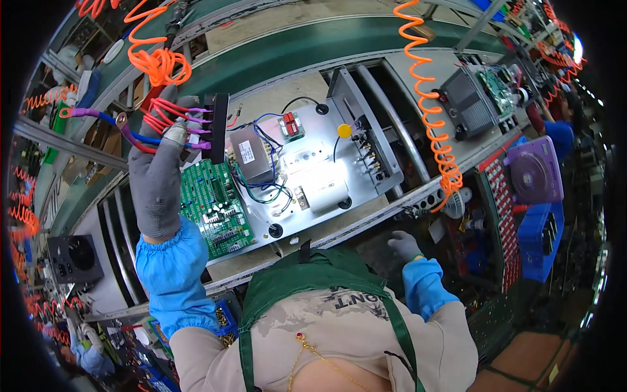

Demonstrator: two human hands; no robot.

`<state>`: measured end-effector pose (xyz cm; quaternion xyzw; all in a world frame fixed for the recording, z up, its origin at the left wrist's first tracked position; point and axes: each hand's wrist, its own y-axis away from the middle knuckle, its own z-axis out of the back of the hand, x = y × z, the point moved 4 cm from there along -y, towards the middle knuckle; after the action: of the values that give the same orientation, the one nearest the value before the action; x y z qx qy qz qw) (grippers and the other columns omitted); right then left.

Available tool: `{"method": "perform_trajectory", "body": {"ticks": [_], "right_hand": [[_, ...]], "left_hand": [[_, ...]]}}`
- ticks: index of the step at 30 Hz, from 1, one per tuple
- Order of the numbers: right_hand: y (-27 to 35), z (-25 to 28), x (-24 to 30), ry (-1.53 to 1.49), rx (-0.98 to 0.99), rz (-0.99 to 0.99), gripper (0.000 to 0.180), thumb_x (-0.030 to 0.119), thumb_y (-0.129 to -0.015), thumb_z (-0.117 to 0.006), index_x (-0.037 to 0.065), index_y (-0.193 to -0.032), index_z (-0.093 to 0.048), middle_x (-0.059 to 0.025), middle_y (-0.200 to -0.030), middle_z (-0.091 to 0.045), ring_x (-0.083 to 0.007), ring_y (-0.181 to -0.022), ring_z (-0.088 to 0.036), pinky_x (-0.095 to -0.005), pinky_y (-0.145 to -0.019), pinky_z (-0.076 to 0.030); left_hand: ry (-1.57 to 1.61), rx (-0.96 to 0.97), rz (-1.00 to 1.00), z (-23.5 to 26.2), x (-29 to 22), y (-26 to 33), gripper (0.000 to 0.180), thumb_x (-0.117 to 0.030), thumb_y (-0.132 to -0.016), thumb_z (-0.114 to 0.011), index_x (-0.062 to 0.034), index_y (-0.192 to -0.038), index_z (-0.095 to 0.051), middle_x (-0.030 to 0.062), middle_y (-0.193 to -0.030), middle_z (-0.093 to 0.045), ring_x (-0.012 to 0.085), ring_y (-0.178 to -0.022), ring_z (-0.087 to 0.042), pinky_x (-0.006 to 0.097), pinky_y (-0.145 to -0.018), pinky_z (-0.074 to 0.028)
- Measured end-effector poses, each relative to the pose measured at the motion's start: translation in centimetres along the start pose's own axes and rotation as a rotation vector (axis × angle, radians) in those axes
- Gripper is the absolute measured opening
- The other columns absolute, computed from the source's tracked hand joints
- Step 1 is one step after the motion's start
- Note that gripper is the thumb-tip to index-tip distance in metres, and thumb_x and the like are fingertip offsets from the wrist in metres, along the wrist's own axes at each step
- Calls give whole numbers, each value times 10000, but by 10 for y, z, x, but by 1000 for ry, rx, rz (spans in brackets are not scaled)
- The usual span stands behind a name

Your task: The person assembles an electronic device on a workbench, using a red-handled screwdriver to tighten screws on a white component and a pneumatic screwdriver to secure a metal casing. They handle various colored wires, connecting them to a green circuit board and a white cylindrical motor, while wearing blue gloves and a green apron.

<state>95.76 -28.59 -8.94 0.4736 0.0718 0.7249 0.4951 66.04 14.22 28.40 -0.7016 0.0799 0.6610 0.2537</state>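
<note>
My left hand (158, 179), in a grey glove, is closed round a bundle of red cables (162, 116) with purple-sleeved ends. These ends meet a long black bar (220, 127), held up over the metal chassis (261, 225). A blue and a red cable with ring lugs (121, 120) stick out to the left of the hand. Below the bar lies a green circuit board (215, 209), partly covered by my left hand and sleeve. My right hand (405, 245), also gloved, hangs beside the bench's near edge, its fingers loosely apart and nothing visible in them.
On the chassis sit a grey transformer (251, 153), a small board with red parts (290, 125) and an upright panel (366, 124). Orange coiled hoses (428, 98) hang down. Rollers (395, 121) cross the line. Another unit (464, 101) stands right, a blue bin (541, 238) lower right.
</note>
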Motion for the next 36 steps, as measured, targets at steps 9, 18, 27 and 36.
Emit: {"method": "perform_trajectory", "body": {"ticks": [9, 18, 27, 36], "right_hand": [[-136, 18, -144, -118, -273, -269, 592, 139, -668, -824, 18, -1176, -544, -82, -1077, -627, -159, -1006, -589, -337, -844, -497], [-91, 26, -27, -101, -353, -71, 452, 88, -610, -803, 13, -1016, -619, -61, -934, -652, -167, -848, -618, -307, -800, -497], [12, 154, 169, -859, -371, 569, 343, 229, -752, -672, 24, -1000, -553, -35, -871, -576, -146, -750, -556, -295, -707, -474], [87, 190, 390, -1744, 781, 1248, 503, -43, -647, -684, 21, -1115, -511, 88, -652, -455, -46, -597, -458, -246, -705, -396]], "left_hand": [[-7, -105, 6, -23, -7, -12, 382, -95, -928, -519, -26, -1302, -489, 111, -1148, -617, 153, -972, -614, 287, -807, -521], [39, -28, 16, -31, 21, -44, 394, -117, -896, -595, -34, -1274, -522, 28, -1052, -615, 98, -885, -598, 255, -800, -509], [100, 163, 168, -59, 63, -72, 418, -129, -874, -617, -17, -1265, -522, 26, -909, -604, 111, -715, -601, 241, -672, -512], [50, 258, 11, -88, 92, -55, 493, -84, -808, -631, -16, -1282, -510, 81, -1006, -622, 129, -856, -603, 272, -735, -514]]}}
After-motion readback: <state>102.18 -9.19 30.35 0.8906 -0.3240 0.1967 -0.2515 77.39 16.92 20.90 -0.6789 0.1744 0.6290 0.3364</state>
